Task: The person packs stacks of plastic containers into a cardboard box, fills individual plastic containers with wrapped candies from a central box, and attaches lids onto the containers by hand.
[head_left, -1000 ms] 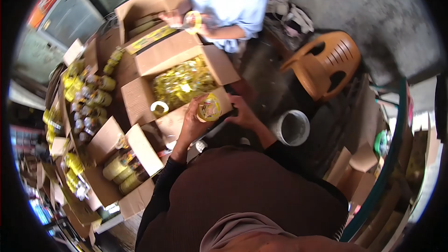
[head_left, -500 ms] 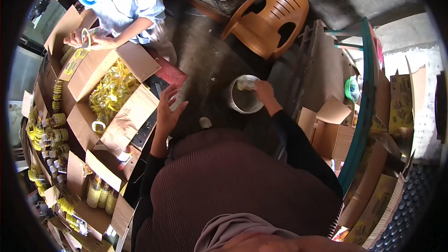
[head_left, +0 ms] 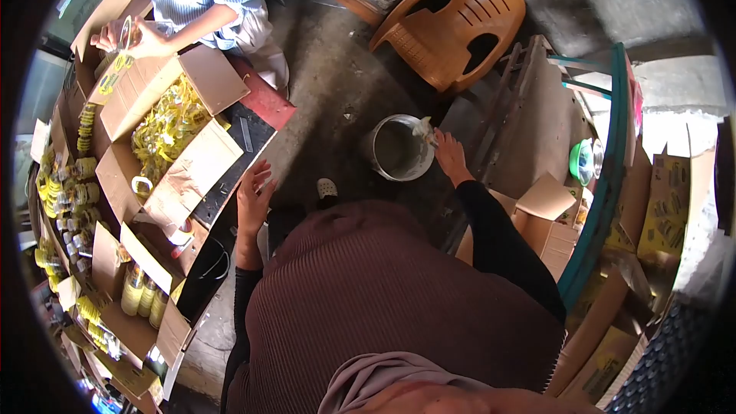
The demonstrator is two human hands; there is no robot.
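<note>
My left hand [head_left: 254, 193] is open, its fingers loosely apart, beside the edge of the dark table [head_left: 247, 136] on the left. On the other side, my right hand [head_left: 450, 156] is at the right rim of a white bucket [head_left: 377, 155], fingers stretched out. A crumpled whitish piece, perhaps cloth or plastic [head_left: 422, 129], lies at the bucket's upper right rim, close to those fingertips. Whether they touch it is hard to make out. The bucket stands on the floor and looks greyish inside.
An open carton [head_left: 215, 80] of yellow strips and a carton with several yellow-wrapped bottles [head_left: 133, 291] are at left. Another person's hands [head_left: 142, 38] hold a clear container. An orange chair [head_left: 460, 27], a teal frame [head_left: 606, 176] and an open carton [head_left: 546, 198] stand right.
My right hand has moved from over the bucket to its right rim, its fingers now extended. The whitish piece has shifted to the rim. My left hand has lowered and moved left.
</note>
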